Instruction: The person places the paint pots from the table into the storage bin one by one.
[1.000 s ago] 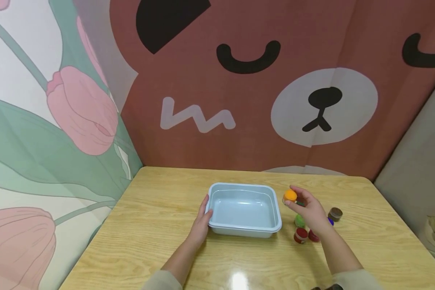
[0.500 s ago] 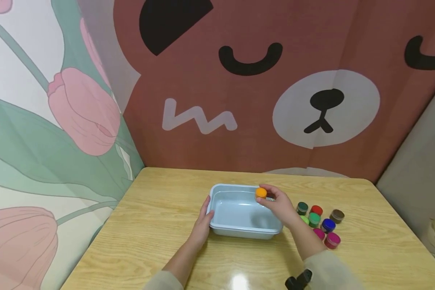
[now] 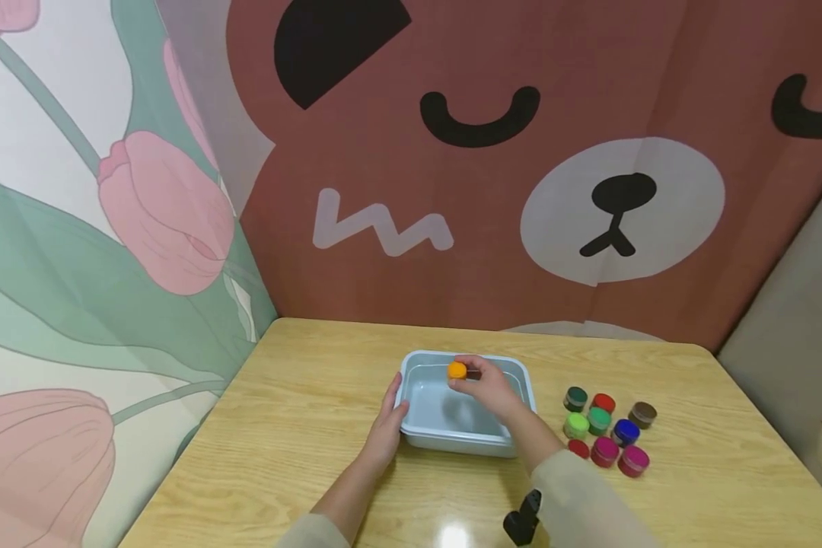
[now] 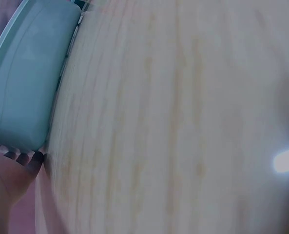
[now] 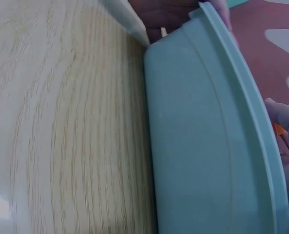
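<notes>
Orange-lidded jar [image 3: 457, 371]: we're pinching it in our right hand [image 3: 489, 388], carrying it from beside to over the blue tub [image 3: 459, 441] | our left hand [image 3: 385, 428] is gripping the tub's left side | we aren't releasing yet

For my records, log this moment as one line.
left hand: holds tub; right hand: holds orange jar over tub; other jars: on table

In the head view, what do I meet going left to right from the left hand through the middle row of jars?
Left hand → orange-topped jar → right hand → light green jar → mid-green jar → dark blue jar. Left out: the light blue tub, which overlaps both hands.
</notes>
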